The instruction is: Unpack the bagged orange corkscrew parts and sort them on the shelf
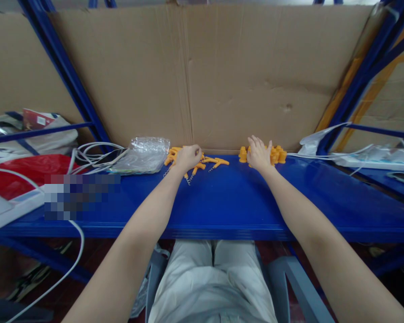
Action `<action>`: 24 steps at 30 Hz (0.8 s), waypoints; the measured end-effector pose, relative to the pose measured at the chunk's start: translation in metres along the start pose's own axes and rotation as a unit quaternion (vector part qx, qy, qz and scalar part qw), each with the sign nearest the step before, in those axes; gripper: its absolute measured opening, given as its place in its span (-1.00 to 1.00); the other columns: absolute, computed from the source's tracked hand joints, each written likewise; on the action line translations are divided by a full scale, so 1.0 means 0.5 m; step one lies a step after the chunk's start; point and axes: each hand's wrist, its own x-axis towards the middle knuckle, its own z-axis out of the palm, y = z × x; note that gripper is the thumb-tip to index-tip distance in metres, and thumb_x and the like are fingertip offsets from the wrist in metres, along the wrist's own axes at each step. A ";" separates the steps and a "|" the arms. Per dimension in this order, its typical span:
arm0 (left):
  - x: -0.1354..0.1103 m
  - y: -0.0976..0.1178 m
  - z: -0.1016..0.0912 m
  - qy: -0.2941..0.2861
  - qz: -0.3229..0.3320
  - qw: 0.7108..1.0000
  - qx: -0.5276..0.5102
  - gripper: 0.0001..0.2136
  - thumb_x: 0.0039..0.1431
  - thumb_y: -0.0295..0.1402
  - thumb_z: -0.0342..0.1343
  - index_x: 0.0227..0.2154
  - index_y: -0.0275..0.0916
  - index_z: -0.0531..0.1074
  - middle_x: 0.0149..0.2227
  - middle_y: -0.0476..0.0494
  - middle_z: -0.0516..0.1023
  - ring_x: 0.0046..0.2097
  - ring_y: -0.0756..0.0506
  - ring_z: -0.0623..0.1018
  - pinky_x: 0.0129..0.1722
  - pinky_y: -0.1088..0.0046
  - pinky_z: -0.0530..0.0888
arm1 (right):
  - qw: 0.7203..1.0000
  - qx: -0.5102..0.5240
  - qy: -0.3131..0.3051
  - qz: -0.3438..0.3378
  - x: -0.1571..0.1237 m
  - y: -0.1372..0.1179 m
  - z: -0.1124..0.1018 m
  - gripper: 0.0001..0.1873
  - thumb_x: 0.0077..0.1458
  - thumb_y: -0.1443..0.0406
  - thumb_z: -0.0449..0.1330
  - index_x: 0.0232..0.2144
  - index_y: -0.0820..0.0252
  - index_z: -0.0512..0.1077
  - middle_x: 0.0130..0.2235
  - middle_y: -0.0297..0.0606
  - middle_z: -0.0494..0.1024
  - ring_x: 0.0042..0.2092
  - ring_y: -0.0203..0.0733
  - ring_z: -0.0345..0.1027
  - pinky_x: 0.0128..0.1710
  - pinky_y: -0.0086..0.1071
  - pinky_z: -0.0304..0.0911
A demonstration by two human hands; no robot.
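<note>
On the left of the middle of the blue tabletop lies a loose pile of corkscrews point(173, 154) with orange handles and thin metal spirals. My left hand point(189, 157) is over this pile, its fingers curled in and closed around what looks like a corkscrew, mostly hidden by the hand. One corkscrew point(218, 162) lies at the pile's right side. Farther right, small orange plastic pieces point(278, 155) stand grouped near the cardboard. My right hand point(258, 153) rests over the left part of that group, fingers apart and stretched forward, covering some pieces.
A tall cardboard sheet point(242, 80) closes off the back of the blue table point(222, 202). Clear plastic bags point(144, 154), white cables point(97, 150) and a red bag point(27, 175) lie at left. A white power strip point(373, 161) is at far right, beyond a blue post.
</note>
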 end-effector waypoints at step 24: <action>-0.027 0.038 0.018 -0.094 0.059 0.987 0.118 -0.70 0.30 -0.42 -0.03 -0.07 -0.23 0.58 0.07 -0.35 0.55 0.16 -0.33 0.47 0.07 0.07 0.38 | 0.985 0.025 -0.171 0.007 -0.011 -0.013 0.001 -0.33 0.14 0.37 -0.03 0.31 0.27 0.25 0.26 0.09 0.40 0.33 0.25 0.15 0.29 0.46 -0.33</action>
